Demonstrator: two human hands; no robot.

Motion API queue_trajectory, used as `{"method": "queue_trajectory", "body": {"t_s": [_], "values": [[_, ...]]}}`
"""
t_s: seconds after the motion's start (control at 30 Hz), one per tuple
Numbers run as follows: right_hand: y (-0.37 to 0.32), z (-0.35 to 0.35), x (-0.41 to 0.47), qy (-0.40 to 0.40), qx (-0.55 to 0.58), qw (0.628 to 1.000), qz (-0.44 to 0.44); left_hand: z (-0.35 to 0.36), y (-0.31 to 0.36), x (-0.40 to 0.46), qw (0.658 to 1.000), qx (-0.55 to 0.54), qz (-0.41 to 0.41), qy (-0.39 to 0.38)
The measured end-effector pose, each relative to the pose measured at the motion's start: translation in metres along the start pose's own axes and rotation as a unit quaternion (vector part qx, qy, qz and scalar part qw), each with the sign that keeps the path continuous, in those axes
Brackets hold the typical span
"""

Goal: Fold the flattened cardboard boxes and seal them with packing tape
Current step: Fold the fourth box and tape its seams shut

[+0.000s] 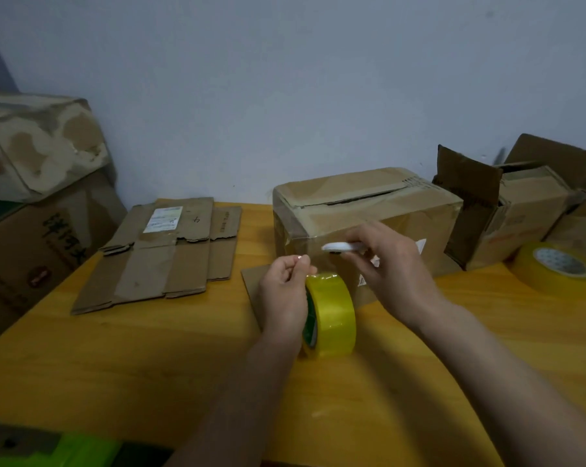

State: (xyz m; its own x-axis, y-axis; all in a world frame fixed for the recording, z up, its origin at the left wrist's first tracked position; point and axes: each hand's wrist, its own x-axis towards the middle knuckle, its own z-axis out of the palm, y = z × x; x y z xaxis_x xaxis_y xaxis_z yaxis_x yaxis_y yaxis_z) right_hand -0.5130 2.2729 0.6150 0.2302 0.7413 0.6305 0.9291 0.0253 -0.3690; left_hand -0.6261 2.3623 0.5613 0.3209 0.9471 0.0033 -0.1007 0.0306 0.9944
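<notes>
A folded cardboard box (382,210) stands on the yellow table (150,358), its top flaps closed with a gap along the seam. In front of it a yellow tape roll (333,311) stands on edge. My left hand (284,294) is at the roll's left side, its fingers pinching the tape end near the top. My right hand (391,267) holds a small white cutter (340,247) against the box's front face, just above the roll. A stack of flattened cardboard boxes (170,254) lies to the left.
A second, larger tape roll (554,271) lies flat at the right. Open cardboard boxes (507,210) crowd the back right. Big worn cartons (38,197) stand off the table's left side. A green object (65,449) sits at the bottom left edge.
</notes>
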Motion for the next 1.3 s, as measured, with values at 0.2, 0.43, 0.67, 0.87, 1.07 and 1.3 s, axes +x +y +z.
{"method": "queue_trajectory", "body": {"t_s": [0.2, 0.43, 0.67, 0.87, 1.07, 1.3], "values": [[-0.008, 0.002, -0.005, -0.039, -0.117, 0.99, -0.07, 0.005, -0.002, -0.004, 0.997, 0.032, 0.065, 0.036], [0.031, -0.001, -0.018, -0.036, -0.04, 0.986, 0.157, 0.002, -0.001, -0.003, 0.996, 0.036, 0.08, 0.037], [0.07, 0.032, -0.069, -0.239, 0.046, 0.897, 0.37, 0.002, -0.002, -0.004, 0.995, 0.029, 0.093, 0.03], [0.022, 0.015, -0.007, 0.059, -0.055, 0.996, 0.047, -0.001, -0.007, 0.0, 0.99, 0.06, 0.126, 0.02], [0.008, 0.031, 0.043, -0.133, -0.033, 0.99, -0.033, -0.008, -0.005, -0.001, 0.984, 0.097, 0.146, 0.015], [0.012, 0.032, 0.046, -0.121, 0.011, 0.993, 0.007, -0.016, -0.011, -0.008, 0.979, 0.123, 0.161, 0.002]]}}
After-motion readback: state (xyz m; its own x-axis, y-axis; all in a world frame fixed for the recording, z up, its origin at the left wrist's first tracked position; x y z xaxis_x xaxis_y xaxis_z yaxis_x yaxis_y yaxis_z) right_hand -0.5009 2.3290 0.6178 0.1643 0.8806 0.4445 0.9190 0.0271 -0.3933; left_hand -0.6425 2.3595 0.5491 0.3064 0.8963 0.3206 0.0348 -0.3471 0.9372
